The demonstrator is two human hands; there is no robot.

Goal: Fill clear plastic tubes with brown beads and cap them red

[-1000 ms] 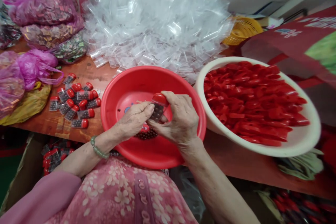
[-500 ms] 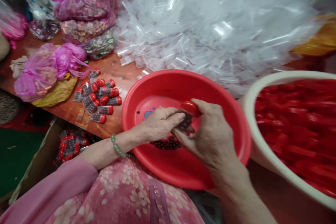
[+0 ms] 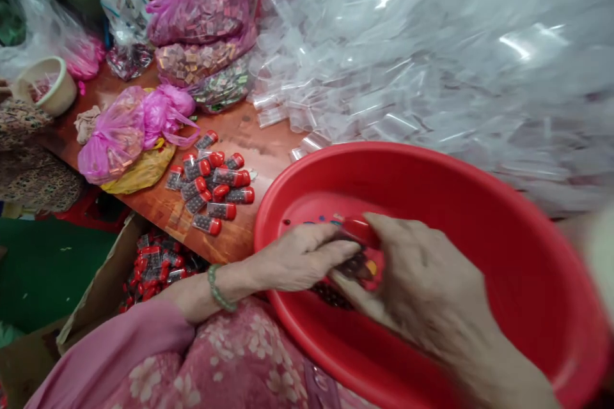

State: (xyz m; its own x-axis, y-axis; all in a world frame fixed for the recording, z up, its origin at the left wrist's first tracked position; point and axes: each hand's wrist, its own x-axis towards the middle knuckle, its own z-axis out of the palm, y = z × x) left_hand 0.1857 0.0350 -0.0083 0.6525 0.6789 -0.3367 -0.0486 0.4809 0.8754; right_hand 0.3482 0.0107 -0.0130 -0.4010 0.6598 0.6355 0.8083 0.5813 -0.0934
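Note:
Over a large red basin (image 3: 480, 204) my two hands meet. My left hand (image 3: 297, 255), with a green bead bracelet at its wrist, is closed around a small clear container of dark round balls (image 3: 352, 265), mostly covered by the fingers. A red cap (image 3: 357, 227) sits at the container's upper end, gripped by the thumb and fingers of my right hand (image 3: 432, 281), which is partly blurred. Whether the cap is fully seated cannot be made out. Loose dark balls (image 3: 330, 296) lie in the basin under my hands.
Capped containers of dark balls (image 3: 215, 182) lie on the wooden table (image 3: 244, 128), left of the basin. More fill a cardboard box (image 3: 96, 281) below. Pink bags (image 3: 115, 140) stand behind. Clear plastic pieces (image 3: 384, 77) are heaped at the back. A small white tub (image 3: 60, 86) is far left.
The view has swung right-to-left, so everything sits differently in frame, and the tub of red caps at right has nearly left view. My hands stay together around the container and cap.

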